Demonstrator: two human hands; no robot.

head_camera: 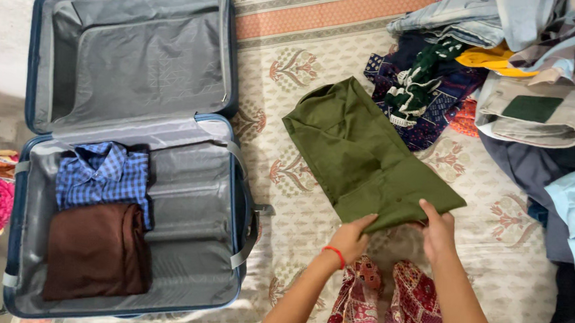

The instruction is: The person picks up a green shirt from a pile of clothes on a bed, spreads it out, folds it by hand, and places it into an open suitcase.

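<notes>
Head view: olive garment (362, 156) lengthwise upper-left

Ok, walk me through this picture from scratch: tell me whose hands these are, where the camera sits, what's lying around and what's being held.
There is one picture, taken by a camera worn on a person's head, looking down at their own bare hands. The left hand, with a red band at the wrist, and the right hand both grip the near edge of a folded olive-green garment lying on a patterned bedsheet. To the left an open blue suitcase holds a blue checked shirt and a folded brown garment. A heap of loose clothes lies at the upper right.
</notes>
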